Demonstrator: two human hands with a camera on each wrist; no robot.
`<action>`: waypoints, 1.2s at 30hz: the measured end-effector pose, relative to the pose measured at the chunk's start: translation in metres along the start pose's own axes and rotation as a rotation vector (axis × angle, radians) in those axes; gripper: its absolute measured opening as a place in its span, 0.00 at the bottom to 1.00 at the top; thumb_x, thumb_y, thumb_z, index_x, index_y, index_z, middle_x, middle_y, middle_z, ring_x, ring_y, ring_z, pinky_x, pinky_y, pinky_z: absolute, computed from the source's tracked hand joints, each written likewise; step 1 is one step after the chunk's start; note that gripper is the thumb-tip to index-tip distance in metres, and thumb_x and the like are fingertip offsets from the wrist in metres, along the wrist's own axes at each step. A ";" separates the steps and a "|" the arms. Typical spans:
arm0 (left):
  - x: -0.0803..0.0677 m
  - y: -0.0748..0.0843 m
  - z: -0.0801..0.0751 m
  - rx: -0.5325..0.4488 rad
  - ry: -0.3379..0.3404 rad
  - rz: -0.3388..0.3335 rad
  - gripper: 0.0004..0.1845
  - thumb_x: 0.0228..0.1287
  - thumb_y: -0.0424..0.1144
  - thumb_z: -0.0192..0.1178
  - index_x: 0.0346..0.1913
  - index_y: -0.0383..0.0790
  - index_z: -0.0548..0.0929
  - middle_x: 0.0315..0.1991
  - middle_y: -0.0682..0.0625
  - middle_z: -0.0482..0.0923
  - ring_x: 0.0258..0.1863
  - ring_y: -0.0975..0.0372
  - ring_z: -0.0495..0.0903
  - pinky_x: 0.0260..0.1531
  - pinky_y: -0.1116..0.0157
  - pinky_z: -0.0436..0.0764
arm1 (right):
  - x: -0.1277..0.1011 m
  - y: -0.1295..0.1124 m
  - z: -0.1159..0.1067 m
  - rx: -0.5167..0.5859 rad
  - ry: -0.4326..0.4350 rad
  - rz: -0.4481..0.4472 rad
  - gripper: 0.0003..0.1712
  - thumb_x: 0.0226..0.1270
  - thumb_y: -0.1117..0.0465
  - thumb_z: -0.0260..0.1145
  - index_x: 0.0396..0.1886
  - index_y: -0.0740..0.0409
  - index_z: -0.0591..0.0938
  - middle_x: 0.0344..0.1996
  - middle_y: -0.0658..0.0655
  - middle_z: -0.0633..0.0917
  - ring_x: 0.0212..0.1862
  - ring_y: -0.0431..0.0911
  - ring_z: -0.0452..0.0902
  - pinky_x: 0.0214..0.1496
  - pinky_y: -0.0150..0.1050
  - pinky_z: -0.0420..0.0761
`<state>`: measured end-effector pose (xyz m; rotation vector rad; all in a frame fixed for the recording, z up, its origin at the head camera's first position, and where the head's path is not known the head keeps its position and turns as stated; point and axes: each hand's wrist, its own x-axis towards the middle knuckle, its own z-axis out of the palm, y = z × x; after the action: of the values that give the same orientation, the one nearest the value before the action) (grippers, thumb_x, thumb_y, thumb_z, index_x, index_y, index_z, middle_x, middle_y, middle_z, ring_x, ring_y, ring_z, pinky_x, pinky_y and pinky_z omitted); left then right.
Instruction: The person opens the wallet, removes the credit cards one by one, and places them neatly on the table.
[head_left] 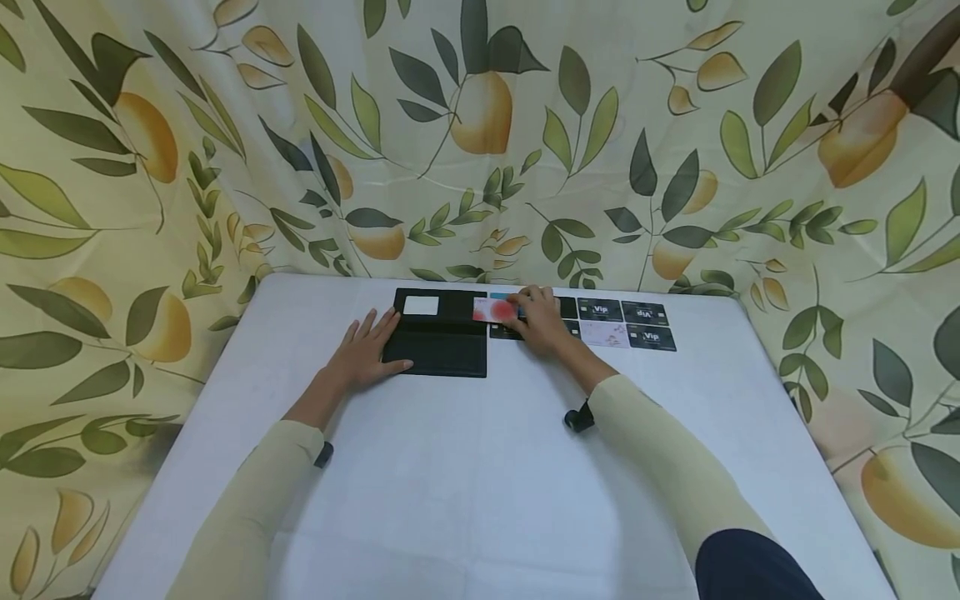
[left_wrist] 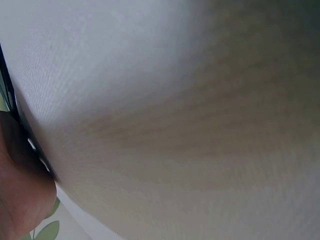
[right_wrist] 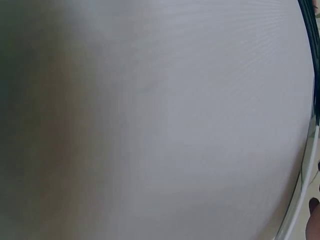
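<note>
A black wallet (head_left: pixel 438 354) lies spread open on the white table, with a white card or window (head_left: pixel 422 306) in its upper left part. At the wallet's left edge rests my left hand (head_left: pixel 358 357), fingers spread and thumb on the lower panel. My right hand (head_left: pixel 542 323) pinches a red-and-white card (head_left: pixel 489 309) over the wallet's upper right edge. The fingertips hide part of that card. In the left wrist view, part of the left hand (left_wrist: pixel 25 200) touches the wallet's dark edge; the right wrist view shows mostly blurred tabletop.
Right of the wallet lie two rows of cards, including several black Vip cards (head_left: pixel 651 337) and a pale pink one (head_left: pixel 604 334). The right hand covers some of them. A fruit-patterned curtain (head_left: pixel 480 192) hangs behind the table (head_left: pixel 480 500).
</note>
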<state>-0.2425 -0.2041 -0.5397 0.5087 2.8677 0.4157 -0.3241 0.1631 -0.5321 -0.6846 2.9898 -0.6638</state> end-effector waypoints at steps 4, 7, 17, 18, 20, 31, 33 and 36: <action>0.001 -0.001 0.001 -0.006 0.002 0.002 0.55 0.72 0.70 0.53 0.86 0.38 0.45 0.86 0.42 0.39 0.84 0.43 0.33 0.78 0.40 0.35 | -0.006 0.003 -0.002 0.005 0.006 -0.005 0.26 0.78 0.54 0.67 0.69 0.60 0.79 0.64 0.65 0.73 0.65 0.62 0.61 0.63 0.58 0.62; 0.002 -0.003 0.002 -0.013 0.003 0.003 0.55 0.72 0.70 0.53 0.86 0.39 0.44 0.86 0.43 0.38 0.84 0.43 0.32 0.78 0.41 0.34 | -0.010 0.005 -0.002 0.001 0.013 -0.004 0.26 0.78 0.53 0.67 0.69 0.59 0.79 0.64 0.65 0.73 0.65 0.61 0.61 0.63 0.58 0.62; 0.009 -0.015 0.014 -0.026 0.006 0.014 0.59 0.68 0.77 0.48 0.87 0.42 0.43 0.87 0.45 0.36 0.84 0.45 0.30 0.78 0.43 0.29 | -0.026 0.009 -0.004 0.024 0.025 -0.028 0.26 0.77 0.54 0.69 0.69 0.59 0.80 0.63 0.66 0.74 0.64 0.61 0.61 0.61 0.58 0.62; 0.009 -0.015 0.014 -0.026 0.005 0.013 0.59 0.68 0.77 0.48 0.87 0.42 0.43 0.87 0.45 0.36 0.84 0.45 0.30 0.78 0.43 0.29 | -0.028 0.009 -0.004 0.026 0.029 -0.034 0.26 0.77 0.54 0.69 0.69 0.59 0.80 0.63 0.65 0.75 0.63 0.61 0.62 0.60 0.58 0.62; 0.008 -0.014 0.013 -0.023 0.002 0.008 0.59 0.68 0.77 0.49 0.87 0.42 0.42 0.87 0.45 0.36 0.84 0.45 0.30 0.78 0.43 0.29 | -0.031 0.009 -0.005 0.031 0.034 -0.045 0.26 0.76 0.53 0.70 0.68 0.59 0.80 0.63 0.65 0.75 0.63 0.61 0.61 0.60 0.58 0.62; 0.003 -0.004 0.002 -0.004 -0.018 -0.006 0.57 0.71 0.73 0.51 0.86 0.39 0.43 0.87 0.43 0.37 0.84 0.44 0.31 0.78 0.42 0.31 | -0.046 0.014 -0.004 0.046 0.032 -0.050 0.27 0.75 0.52 0.71 0.68 0.57 0.81 0.65 0.63 0.74 0.64 0.59 0.61 0.63 0.56 0.61; 0.003 -0.005 0.004 -0.008 -0.015 -0.003 0.57 0.71 0.73 0.51 0.86 0.40 0.43 0.87 0.44 0.36 0.84 0.44 0.31 0.78 0.42 0.31 | -0.049 0.014 -0.003 0.049 0.034 -0.060 0.27 0.75 0.52 0.71 0.68 0.57 0.81 0.65 0.63 0.74 0.63 0.59 0.61 0.62 0.55 0.62; 0.003 -0.005 0.003 -0.010 -0.020 -0.007 0.56 0.71 0.72 0.51 0.86 0.40 0.42 0.87 0.44 0.36 0.84 0.44 0.31 0.78 0.42 0.31 | -0.053 0.014 -0.002 0.062 0.034 -0.073 0.27 0.75 0.51 0.70 0.68 0.57 0.81 0.65 0.62 0.73 0.62 0.59 0.61 0.60 0.55 0.61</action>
<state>-0.2463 -0.2066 -0.5449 0.4981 2.8462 0.4207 -0.2820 0.1978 -0.5403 -0.7897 2.9727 -0.7758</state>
